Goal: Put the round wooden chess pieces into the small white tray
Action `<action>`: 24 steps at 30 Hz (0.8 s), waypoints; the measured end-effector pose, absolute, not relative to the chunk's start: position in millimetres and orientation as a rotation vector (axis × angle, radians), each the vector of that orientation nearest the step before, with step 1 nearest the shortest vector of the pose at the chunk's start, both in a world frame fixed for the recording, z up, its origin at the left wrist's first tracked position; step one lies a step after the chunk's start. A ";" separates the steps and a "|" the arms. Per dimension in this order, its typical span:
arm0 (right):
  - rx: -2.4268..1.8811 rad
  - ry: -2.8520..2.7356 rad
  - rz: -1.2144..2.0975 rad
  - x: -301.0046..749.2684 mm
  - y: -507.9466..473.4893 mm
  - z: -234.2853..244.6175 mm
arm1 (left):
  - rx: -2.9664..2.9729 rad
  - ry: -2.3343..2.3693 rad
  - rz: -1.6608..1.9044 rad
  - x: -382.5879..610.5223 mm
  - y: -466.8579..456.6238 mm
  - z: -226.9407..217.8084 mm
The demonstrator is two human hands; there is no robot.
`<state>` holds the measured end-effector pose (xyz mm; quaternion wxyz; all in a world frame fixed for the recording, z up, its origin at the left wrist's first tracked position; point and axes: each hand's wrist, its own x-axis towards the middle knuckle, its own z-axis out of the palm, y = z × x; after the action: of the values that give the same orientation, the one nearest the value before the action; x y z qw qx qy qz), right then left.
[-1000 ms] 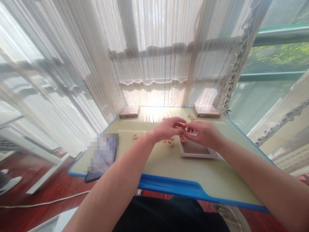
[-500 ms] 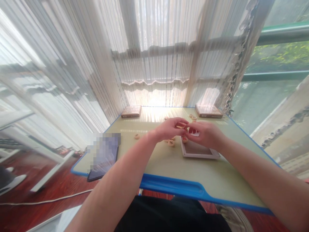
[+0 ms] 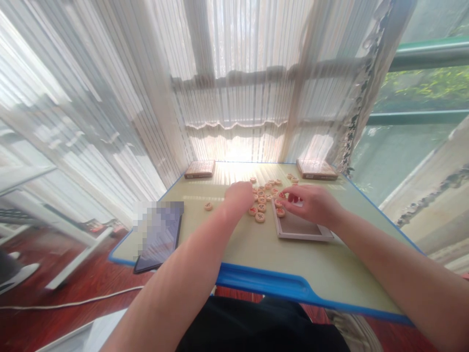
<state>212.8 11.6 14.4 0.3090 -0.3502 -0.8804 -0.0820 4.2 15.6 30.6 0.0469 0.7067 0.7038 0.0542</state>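
Round wooden Chinese chess pieces point(image 3: 260, 217) with red or black characters lie in a loose cluster at the middle of the table. My left hand point(image 3: 240, 194) is at the cluster's left side with its fingers curled down; what they hold, if anything, is hidden behind the hand. At the upper left corner of a shallow open tray point(image 3: 306, 236), my right hand point(image 3: 309, 201) pinches a red-marked chess piece point(image 3: 282, 194) between thumb and fingertips. Just below it, more red-marked pieces point(image 3: 280, 212) rest at the tray's left rim.
A single chess piece point(image 3: 208, 207) sits apart on the left. A tablet point(image 3: 161, 237) lies at the table's left edge. Two boxes point(image 3: 200, 169) stand at the far corners, one on each side. Blue trim point(image 3: 264, 278) edges the pale table, and sheer curtains hang behind it.
My left hand has moved left, away from my right hand, and curled down at the cluster. More pieces show between the hands. My right hand stays nearly in place.
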 end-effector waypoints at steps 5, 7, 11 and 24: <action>-0.932 -2.326 -0.210 213.3 12.9 13.1 | 2.158 2.107 0.193 4.7 19.0 28.0; -0.931 -2.328 -0.211 213.4 13.4 12.5 | 2.179 2.101 0.192 4.0 19.5 27.4; -0.946 -2.339 -0.212 213.6 14.0 12.5 | 2.175 2.130 0.197 2.8 18.3 29.0; -0.974 -2.384 -0.208 214.2 14.4 12.0 | 2.229 2.112 0.348 -0.1 17.7 29.9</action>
<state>214.2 14.4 12.0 0.2752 -0.3624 -0.8871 -0.0772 -0.1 17.7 29.9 0.0257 0.7210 0.6833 0.1125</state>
